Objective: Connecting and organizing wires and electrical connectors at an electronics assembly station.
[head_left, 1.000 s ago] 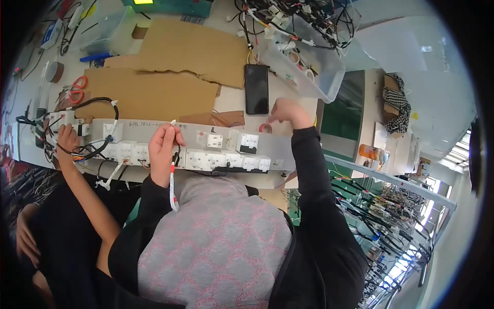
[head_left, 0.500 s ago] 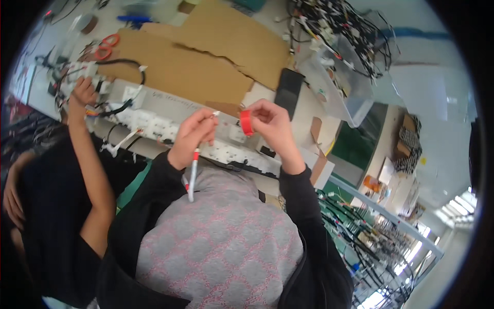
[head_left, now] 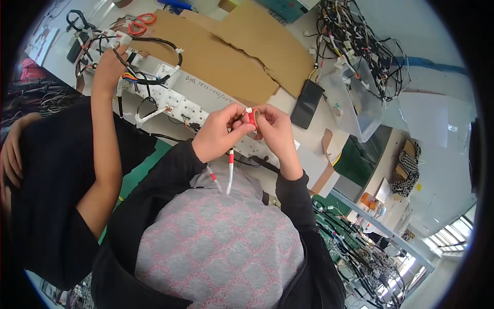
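Observation:
My left hand [head_left: 216, 136] is closed in a pinch around the end of a white cable [head_left: 230, 172] with red bands; its loose ends hang down in front of my shirt. A small white connector [head_left: 248, 110] pokes out above the fingertips. In my right hand [head_left: 278, 136] is a roll of red tape [head_left: 252, 118], gripped between thumb and fingers right against the cable end. Both hands meet above a long white fixture board [head_left: 193, 110]. The fingers partly hide where tape and cable touch.
At left a co-worker's hand [head_left: 109, 67] works on wires at the board's far end. Brown cardboard [head_left: 206, 56], red-handled scissors [head_left: 141, 24] and a black phone-like slab [head_left: 307, 105] lie beyond. A clear bin [head_left: 355, 116] stands right, beside tangled harnesses [head_left: 355, 46].
My hands have come together, bringing the red tape from apart to against the cable end. The whole view has shifted, and the co-worker's hand stays at the wires.

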Demonstrator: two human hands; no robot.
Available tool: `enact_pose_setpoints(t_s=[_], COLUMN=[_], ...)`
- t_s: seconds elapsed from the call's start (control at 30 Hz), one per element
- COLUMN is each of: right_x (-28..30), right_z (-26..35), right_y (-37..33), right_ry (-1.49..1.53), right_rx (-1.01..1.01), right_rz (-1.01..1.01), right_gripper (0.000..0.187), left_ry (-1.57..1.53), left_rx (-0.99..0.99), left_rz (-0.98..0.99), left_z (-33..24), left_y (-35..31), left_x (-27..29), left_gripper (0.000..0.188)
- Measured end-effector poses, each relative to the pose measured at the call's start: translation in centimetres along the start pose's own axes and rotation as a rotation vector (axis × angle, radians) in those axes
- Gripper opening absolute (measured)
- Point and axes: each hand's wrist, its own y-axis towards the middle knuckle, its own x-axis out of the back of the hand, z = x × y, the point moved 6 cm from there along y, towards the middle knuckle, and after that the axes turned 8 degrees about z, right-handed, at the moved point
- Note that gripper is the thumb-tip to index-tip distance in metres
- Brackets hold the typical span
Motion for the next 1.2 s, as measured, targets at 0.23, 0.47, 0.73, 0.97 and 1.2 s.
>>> enact_pose_setpoints(t_s=[0.23,0.47,0.73,0.97,1.2], right_x=[0.6,0.2,0.9,3.2,0.9], right_z=[-0.9,1.2,-0.3,0.3,0.8], right_y=[-1.7,-4.1,-6.6,-5.8,-4.4], right_ry=[-0.01,-0.006,-0.323,-0.094,0.329], right_rx=[0.164,0.331,0.155,0.179,0.145], right_rz=[0.016,0.072,-0.249,-0.379,-0.252], right_gripper=[0.033,0.051,0.037,0.031,0.035], left_ry=[-0.187,-0.3,0.203,-0.215,-0.052], left_rx=[0.15,0.29,0.094,0.217,0.187], left_rz=[0.174,0.402,0.364,0.367,0.313], left_z=[0.9,1.9,-0.9,-0.2,-0.2], left_y=[0.4,0.4,0.0,0.5,0.1], left_x=[-0.2,-1.0,-2.3,-2.0,-1.6], left_gripper=[0.015,0.013,0.022,0.02,0.026])
